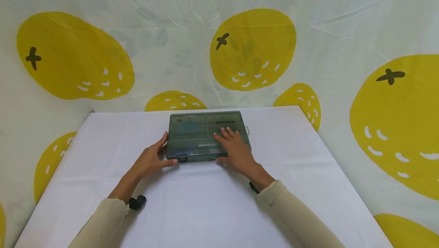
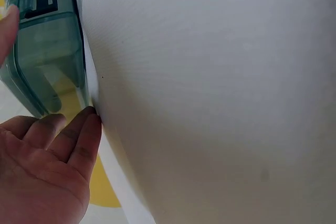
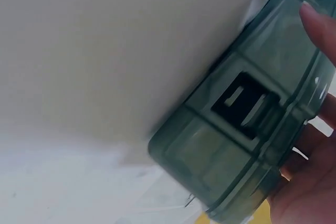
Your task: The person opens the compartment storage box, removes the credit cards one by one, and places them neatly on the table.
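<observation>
A shallow, see-through green plastic compartment box (image 1: 188, 130) lies flat with its lid down near the table's far edge. Bluish and dark items show dimly through the lid, too blurred to name. My left hand (image 1: 151, 160) is at the box's left front corner, fingers along the side and thumb by the front latch (image 1: 183, 159). In the left wrist view those fingers (image 2: 73, 140) look nearly straight. Across the right part of the lid lies my right hand (image 1: 238, 154), fingers spread, its thumb at the front edge. The right wrist view shows a dark latch (image 3: 245, 103) on the front wall.
A white cloth covers the table (image 1: 205, 206). Behind and at the sides hangs a pale curtain (image 1: 175, 50) with large yellow fruit prints. A small clear hanging tab (image 1: 247, 130) sticks out from the box's right side. Both wrists wear dark straps or devices (image 1: 138, 202).
</observation>
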Demonstrator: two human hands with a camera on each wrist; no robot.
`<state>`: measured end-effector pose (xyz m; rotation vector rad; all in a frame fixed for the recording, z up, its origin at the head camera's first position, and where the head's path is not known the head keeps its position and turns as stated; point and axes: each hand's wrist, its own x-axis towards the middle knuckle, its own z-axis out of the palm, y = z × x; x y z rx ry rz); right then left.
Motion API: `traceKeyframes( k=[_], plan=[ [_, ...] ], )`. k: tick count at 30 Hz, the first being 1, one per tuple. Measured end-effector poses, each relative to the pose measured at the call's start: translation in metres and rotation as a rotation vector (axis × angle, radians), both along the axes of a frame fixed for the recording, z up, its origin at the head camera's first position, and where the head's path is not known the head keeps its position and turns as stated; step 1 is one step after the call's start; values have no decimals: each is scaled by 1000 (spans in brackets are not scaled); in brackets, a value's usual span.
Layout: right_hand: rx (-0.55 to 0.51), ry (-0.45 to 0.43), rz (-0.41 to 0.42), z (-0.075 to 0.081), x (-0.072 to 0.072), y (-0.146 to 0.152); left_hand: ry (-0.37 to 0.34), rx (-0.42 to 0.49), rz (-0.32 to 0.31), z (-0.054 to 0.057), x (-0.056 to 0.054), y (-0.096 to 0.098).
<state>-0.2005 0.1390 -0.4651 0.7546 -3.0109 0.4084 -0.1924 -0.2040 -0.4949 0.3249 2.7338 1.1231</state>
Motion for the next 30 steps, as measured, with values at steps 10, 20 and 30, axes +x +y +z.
traceKeyframes(
  k=[10,20,30],
  plan=[
    [-4,30,6,-2,-3,8,25,-10,-15,-2,0,-2],
    [-11,20,12,2,-4,12,29,26,-30,-1,-1,-2],
    [-80,-2,43,17,-10,28,31,30,-36,-1,-2,-3]
  ],
)
